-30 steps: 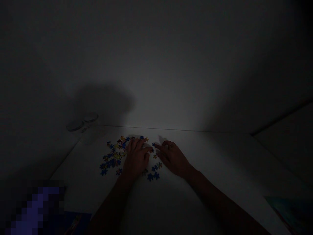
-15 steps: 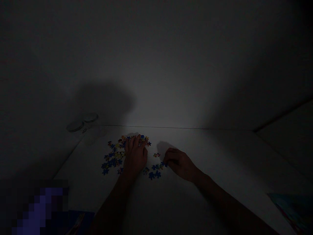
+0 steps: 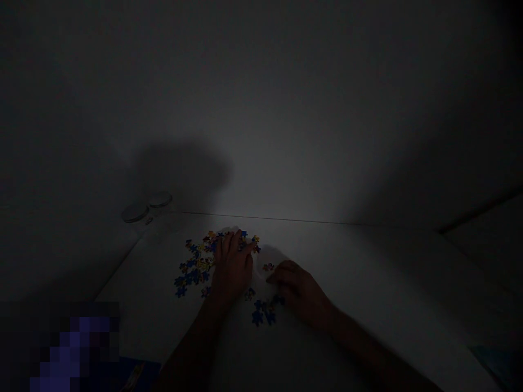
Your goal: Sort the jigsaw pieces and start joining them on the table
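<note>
My left hand (image 3: pixel 232 269) lies with its fingers spread over the far part of a pile of loose jigsaw puzzle pieces (image 3: pixel 196 264), hiding some of them. To the right, my right hand (image 3: pixel 298 288) hovers low or rests on the table, its fingers loosely bent and pointing left. Its fingertips are close to a small yellow and red puzzle piece (image 3: pixel 268 267). Nothing can be seen held in it, though the dim light hides its underside. A small cluster of blue puzzle pieces (image 3: pixel 263 314) lies nearer me, below the right hand. Another piece (image 3: pixel 249 294) sits between my hands.
The white table (image 3: pixel 368 305) meets a pale wall at its far edge. At the far left corner stand clear containers with round lids (image 3: pixel 135 213). A dark blue printed item (image 3: pixel 141 373) is at lower left, a teal one (image 3: pixel 496 362) at lower right.
My right hand has moved nearer me, its fingers now reaching further left. The blue cluster has shifted toward me. My left hand stays on the pile; the view has tilted slightly.
</note>
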A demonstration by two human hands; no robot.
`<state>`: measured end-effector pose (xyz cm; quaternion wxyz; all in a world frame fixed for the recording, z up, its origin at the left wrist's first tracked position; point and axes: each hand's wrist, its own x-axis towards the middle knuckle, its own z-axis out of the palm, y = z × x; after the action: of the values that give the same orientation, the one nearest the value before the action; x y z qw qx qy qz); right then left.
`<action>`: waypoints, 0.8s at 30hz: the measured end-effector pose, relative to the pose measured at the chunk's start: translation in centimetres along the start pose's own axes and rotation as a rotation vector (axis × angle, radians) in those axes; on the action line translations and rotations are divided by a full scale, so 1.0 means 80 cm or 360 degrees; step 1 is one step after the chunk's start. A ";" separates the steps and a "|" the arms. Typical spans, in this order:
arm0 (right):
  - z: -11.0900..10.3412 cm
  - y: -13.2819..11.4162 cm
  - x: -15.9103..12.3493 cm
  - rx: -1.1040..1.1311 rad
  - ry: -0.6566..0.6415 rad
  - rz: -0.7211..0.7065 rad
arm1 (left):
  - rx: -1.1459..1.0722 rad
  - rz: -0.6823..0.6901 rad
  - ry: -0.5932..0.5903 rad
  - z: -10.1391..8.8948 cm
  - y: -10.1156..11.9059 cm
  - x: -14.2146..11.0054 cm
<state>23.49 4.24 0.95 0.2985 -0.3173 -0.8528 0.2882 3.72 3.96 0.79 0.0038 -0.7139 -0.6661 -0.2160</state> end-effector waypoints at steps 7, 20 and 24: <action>-0.009 0.037 0.027 -0.0592 0.0177 0.0019 | -0.0032 -0.0077 0.0141 0.001 -0.006 0.003; -0.027 0.054 0.021 -0.0617 0.0113 0.0086 | 0.0013 -0.0373 0.0212 -0.002 -0.006 0.008; -0.030 0.045 0.011 -0.0381 -0.0028 -0.0013 | -0.0007 -0.0356 0.0184 -0.003 -0.007 0.007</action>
<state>25.93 7.85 0.34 0.2520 -0.3447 -0.8850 0.1858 3.15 4.50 1.01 0.0165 -0.6214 -0.7398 -0.2573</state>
